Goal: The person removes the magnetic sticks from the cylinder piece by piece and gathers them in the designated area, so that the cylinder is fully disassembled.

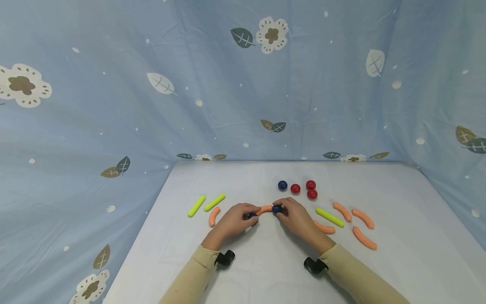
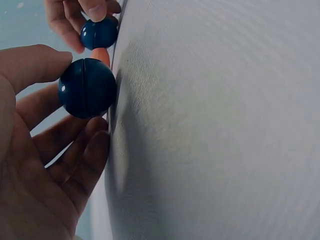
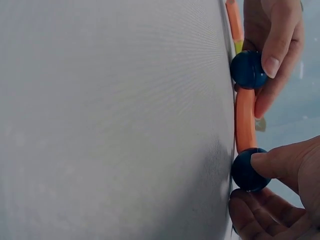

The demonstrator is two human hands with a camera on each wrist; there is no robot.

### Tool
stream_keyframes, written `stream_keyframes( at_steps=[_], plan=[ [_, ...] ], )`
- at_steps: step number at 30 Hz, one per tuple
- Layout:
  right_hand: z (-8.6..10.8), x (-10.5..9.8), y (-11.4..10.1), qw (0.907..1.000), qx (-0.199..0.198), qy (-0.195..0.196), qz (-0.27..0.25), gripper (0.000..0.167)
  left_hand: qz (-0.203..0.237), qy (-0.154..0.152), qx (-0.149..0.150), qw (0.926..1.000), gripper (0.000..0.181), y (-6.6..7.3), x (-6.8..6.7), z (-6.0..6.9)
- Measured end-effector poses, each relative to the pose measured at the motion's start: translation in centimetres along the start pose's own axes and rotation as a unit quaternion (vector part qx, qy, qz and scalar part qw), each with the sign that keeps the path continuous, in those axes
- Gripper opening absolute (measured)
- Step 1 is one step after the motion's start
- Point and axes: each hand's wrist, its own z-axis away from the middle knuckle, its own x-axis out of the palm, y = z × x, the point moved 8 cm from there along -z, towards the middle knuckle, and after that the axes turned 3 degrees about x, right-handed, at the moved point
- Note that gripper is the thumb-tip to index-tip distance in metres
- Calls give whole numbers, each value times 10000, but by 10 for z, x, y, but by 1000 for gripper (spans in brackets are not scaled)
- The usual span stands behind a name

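Over the middle of the white table (image 1: 258, 270), a curved orange stick (image 1: 265, 209) lies between two dark blue balls. My left hand (image 1: 236, 218) pinches the left ball (image 2: 87, 88) between thumb and fingers. The other blue ball (image 3: 250, 170) touches the right end of the stick, and my right hand (image 1: 297, 218) grips it with thumb and fingers. In the right wrist view the stick's far end meets the left ball. Both balls sit at the table surface. From the head view, fingers partly hide each ball.
Behind the hands lie a third blue ball (image 1: 282, 185) and several red balls (image 1: 295, 188). Yellow-green straight sticks (image 1: 196, 206) and a short orange curve (image 1: 214, 216) are on the left. Another yellow-green stick (image 1: 330, 217) and several orange curves (image 1: 363, 219) lie right. A blue patterned cloth (image 1: 228, 105) hangs behind.
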Motion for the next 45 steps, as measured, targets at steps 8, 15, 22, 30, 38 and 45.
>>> stream_keyframes(
  at_steps=[8, 15, 22, 30, 38, 45],
  plan=[
    [-2, 0, 4, 9999, 100, -31, -31, 32, -235, -53, 75, 9997, 39, 5, -2, 1],
    [-3, 0, 4, 9998, 162, -33, -94, 30, -421, -26, 14, 9991, 40, 10, -2, 1],
    [-4, -1, 4, 9997, 233, 4, -65, 29, -325, -10, 48, 9995, 40, 12, -1, 1],
    [-5, -6, 6, 9995, 173, 258, 6, 29, -414, 9, -114, 9991, 40, 11, 0, 1],
    [-15, -20, 19, 9985, 357, 405, 70, 34, -310, -66, -197, 9993, 41, 8, 2, 2],
    [-28, -27, 26, 9980, 456, 320, 298, 36, -288, -56, -229, 9993, 42, 9, 1, 2]
  ],
)
